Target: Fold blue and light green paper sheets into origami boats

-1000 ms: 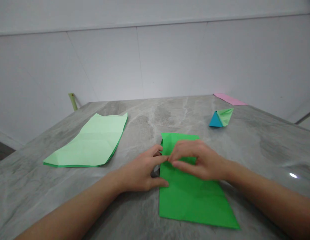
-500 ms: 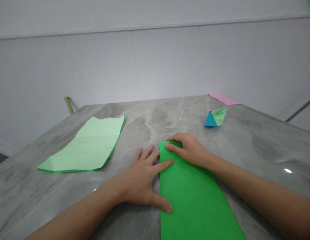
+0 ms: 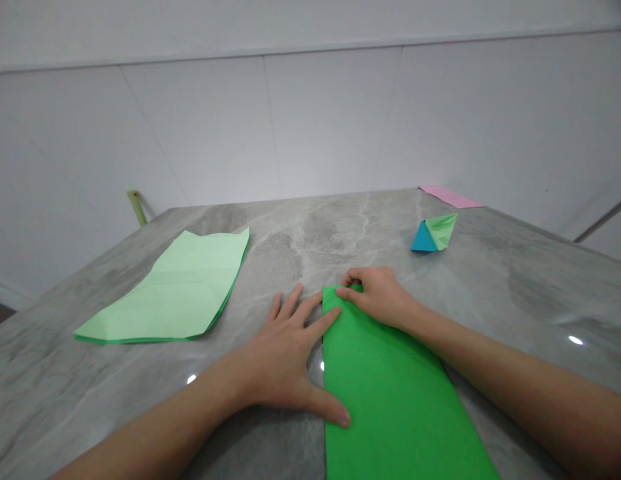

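Note:
A bright green sheet of paper (image 3: 390, 393) lies in front of me, its near end cut off by the bottom of the view. My left hand (image 3: 290, 360) is spread beside its left edge, with the thumb and index fingertip resting on the paper and the other fingers over the tabletop. At the far end, my right hand (image 3: 377, 293) pinches the paper's edge, thumb on top and fingers curled at the far side. Whether the sheet is doubled over cannot be made out.
Pale green sheets (image 3: 185, 287) with darker green edges lie at the left of the grey marbled table (image 3: 310, 240). A small blue and light green folded paper piece (image 3: 435, 233) stands at the back right. Behind it is a pink paper (image 3: 453, 197) near the white wall.
My right hand's fingers have drawn in to a tighter pinch at the paper's far edge. The left index fingertip has slid slightly up. The whole view has shifted a little.

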Demonstrator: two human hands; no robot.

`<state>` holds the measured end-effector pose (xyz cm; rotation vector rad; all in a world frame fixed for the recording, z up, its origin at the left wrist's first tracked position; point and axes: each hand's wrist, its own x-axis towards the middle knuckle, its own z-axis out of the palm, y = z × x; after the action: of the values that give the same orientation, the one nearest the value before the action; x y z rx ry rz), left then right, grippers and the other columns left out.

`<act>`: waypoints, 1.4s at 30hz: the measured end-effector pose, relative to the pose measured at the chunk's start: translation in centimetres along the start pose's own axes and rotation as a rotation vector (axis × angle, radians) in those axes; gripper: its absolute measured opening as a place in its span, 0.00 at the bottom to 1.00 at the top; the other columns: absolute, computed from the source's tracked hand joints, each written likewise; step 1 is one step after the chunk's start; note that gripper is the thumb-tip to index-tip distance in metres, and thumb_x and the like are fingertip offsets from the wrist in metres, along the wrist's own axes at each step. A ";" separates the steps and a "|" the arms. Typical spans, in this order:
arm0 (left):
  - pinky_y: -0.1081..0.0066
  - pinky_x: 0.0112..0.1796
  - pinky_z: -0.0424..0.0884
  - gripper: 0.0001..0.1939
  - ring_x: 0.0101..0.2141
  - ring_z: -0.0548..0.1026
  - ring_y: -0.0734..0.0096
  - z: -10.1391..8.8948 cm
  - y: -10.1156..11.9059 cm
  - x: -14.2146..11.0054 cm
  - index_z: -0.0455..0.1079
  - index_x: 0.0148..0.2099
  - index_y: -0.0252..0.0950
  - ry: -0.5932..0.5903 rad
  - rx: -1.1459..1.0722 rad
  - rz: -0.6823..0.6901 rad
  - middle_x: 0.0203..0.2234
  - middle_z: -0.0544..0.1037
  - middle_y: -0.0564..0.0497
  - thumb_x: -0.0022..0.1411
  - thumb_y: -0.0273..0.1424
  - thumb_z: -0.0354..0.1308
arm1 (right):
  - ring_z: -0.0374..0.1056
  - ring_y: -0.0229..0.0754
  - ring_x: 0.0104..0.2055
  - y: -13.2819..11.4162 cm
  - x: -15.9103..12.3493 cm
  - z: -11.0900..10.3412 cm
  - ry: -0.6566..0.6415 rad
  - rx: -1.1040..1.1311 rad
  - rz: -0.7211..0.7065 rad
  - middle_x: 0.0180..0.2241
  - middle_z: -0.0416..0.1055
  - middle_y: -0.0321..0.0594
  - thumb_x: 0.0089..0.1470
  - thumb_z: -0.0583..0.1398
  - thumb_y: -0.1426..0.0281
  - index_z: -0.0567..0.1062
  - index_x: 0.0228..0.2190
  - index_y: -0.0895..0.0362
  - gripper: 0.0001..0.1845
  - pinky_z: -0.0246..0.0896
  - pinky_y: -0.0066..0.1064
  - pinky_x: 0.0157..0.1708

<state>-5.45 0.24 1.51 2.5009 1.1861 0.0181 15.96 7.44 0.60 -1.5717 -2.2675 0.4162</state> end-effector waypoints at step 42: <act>0.42 0.61 0.49 0.34 0.64 0.52 0.48 0.2 0.1 0.9 0.61 0.64 0.39 0.199 -0.046 -0.023 0.63 0.58 0.40 0.62 0.52 0.52 | 0.69 0.41 0.28 0.3 1.2 0.9 0.004 -0.006 -0.082 0.25 0.76 0.36 0.54 0.61 0.60 0.78 0.25 0.55 0.13 0.53 0.34 0.35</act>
<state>-4.74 0.83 1.25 2.4911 1.2754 0.2911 15.44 8.60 -0.18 -1.4755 -2.3233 0.3843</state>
